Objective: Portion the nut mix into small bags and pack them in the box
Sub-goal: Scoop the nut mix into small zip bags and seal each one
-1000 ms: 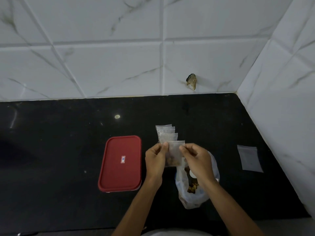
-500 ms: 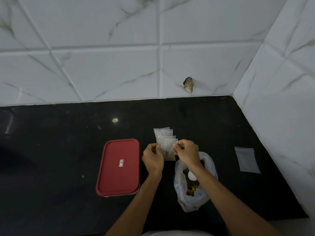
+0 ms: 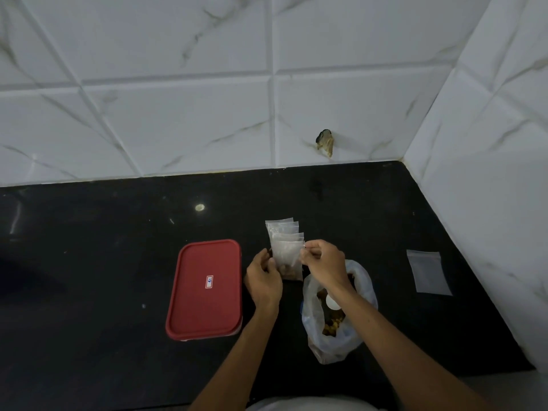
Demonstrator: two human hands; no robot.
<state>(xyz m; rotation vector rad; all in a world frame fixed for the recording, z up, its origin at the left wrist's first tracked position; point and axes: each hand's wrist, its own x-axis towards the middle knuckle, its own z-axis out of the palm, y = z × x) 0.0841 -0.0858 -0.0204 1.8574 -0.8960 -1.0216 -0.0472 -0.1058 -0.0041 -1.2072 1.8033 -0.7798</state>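
You see a dim, slightly soft picture. One small glare spot (image 3: 200,207) lies on the counter (image 3: 89,262) behind the red lid (image 3: 204,289); tile joints (image 3: 178,80) bow.

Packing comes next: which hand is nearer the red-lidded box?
Left. The left hand sits just right of the red-lidded box; the right hand is farther right, across the small bag.

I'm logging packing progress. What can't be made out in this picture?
Head view only:
Red-lidded box: contents, hidden by the lid.
Small bag held by left hand and right hand: seal state, too fine.
Bag stack behind it: count, overlapped.
White object in the nut mix bag: blurred, unidentifiable.
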